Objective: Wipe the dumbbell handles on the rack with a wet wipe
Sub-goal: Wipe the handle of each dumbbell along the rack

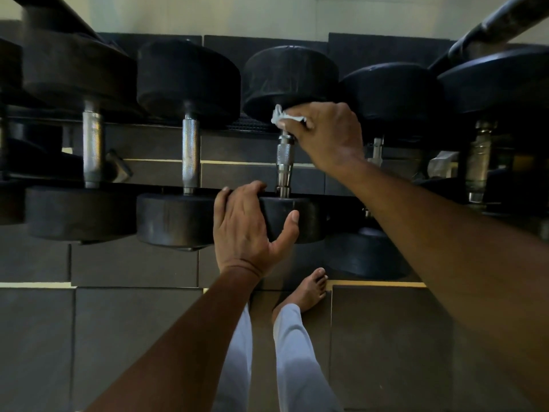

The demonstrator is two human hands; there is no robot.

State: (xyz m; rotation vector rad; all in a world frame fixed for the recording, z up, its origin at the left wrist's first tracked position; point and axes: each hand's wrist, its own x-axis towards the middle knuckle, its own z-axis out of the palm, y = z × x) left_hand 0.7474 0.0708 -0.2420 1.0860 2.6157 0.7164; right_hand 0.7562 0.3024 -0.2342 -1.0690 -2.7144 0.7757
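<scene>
Several black dumbbells lie side by side on a rack, their metal handles running away from me. My right hand [325,133] pinches a crumpled white wet wipe [285,118] against the far end of the middle dumbbell's knurled handle [284,162], just below its far head [291,78]. My left hand [248,224] grips the near head [297,218] of that same dumbbell, fingers over its top edge and thumb on its front face.
Neighbouring dumbbell handles [190,153] [92,147] stand to the left, and others [478,162] to the right. A dark bar [505,22] crosses the top right. Another dumbbell head [368,254] sits lower on the right. My bare foot [309,289] stands on the dark tiled floor [133,337].
</scene>
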